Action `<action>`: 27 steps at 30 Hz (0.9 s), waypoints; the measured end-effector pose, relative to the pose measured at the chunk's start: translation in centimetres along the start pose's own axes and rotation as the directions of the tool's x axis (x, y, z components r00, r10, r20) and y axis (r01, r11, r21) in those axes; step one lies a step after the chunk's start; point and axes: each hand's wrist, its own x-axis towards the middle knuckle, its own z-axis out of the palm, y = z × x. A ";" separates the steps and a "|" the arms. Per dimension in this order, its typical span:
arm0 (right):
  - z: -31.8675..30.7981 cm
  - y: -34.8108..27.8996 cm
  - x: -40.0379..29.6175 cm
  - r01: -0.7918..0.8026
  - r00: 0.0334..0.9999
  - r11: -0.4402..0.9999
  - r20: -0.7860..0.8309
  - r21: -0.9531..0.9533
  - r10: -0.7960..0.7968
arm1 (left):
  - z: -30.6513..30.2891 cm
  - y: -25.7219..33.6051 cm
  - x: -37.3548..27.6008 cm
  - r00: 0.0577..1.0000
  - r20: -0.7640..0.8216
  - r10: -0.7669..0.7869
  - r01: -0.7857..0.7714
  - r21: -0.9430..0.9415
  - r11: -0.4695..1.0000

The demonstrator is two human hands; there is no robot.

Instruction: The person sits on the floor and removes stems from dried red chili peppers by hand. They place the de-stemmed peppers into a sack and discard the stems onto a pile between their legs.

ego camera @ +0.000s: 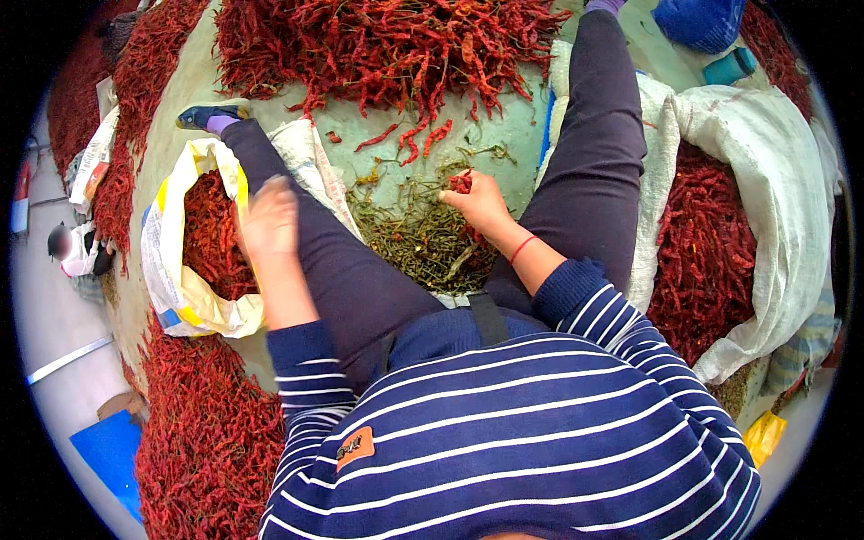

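My left hand (271,219) is blurred by motion at the right rim of a white and yellow woven sack (162,270) of dried red chilies (212,236); whether it holds anything cannot be told. Between my legs, my right hand (478,199) grips a dried red chili (460,181) between thumb and fingers. Below that hand lies a heap of greenish-brown chili stems (412,236). Some loose red chilies (408,138) are on the pale sheet (344,138) just beyond the stems, in front of a large red chili pile (378,54).
A large white woven sack (790,182) of red chilies stands at my right. Another chili pile (209,432) lies at lower left, beside a blue sheet (111,459). A person (81,250) is at far left. A teal container (729,66) and a blue bundle (702,23) are at upper right.
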 end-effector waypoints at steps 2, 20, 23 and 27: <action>-0.1 0.6 0.4 -0.013 0.999 1.000 -0.041 0.011 0.014 | 3.1 -8.4 1.5 0.999 -0.028 -0.016 0.031 0.729 0.684; 0.0 -1.0 -0.1 -0.249 0.963 0.833 0.220 0.494 0.157 | 6.4 -17.7 -6.3 0.914 0.383 -0.137 -0.392 0.919 -0.048; -0.5 -0.9 -0.1 -0.223 0.951 0.852 0.296 0.475 0.084 | 6.8 -17.4 -6.3 0.953 0.150 -0.263 -0.130 0.987 0.090; -1.4 -3.1 -0.9 -0.205 0.915 0.882 0.403 0.424 0.019 | 6.7 -16.8 -5.8 0.923 0.236 -0.305 -0.235 0.971 0.040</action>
